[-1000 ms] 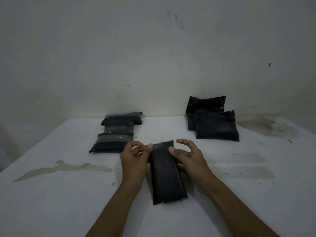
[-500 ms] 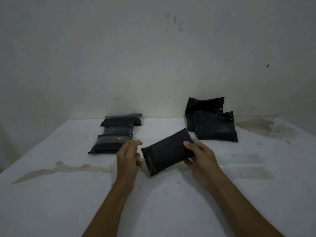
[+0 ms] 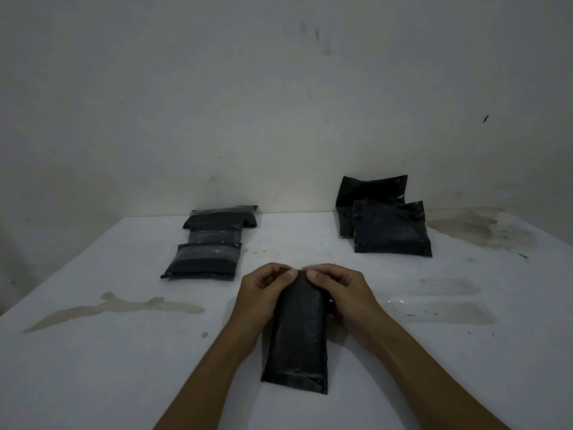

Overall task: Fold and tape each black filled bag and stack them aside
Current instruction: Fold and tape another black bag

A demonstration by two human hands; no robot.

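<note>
A black filled bag (image 3: 297, 339) lies lengthwise on the white table (image 3: 124, 367), its long axis pointing away from me. My left hand (image 3: 262, 293) and my right hand (image 3: 339, 293) both pinch its far end, thumbs on top and fingers curled round the edge. Taped, folded bags (image 3: 204, 262) sit in a row at the back left. Two unfolded black bags (image 3: 390, 231) lie overlapping at the back right.
Strips of clear tape (image 3: 440, 311) lie flat on the table right of my hands. A long stain (image 3: 117, 308) marks the table at the left, another stain (image 3: 477, 228) at the back right. A white wall (image 3: 279, 103) rises behind the table.
The bag was lifted and held crosswise half a second ago. Now it lies lengthwise on the table again, and both hands have closed on its far end.
</note>
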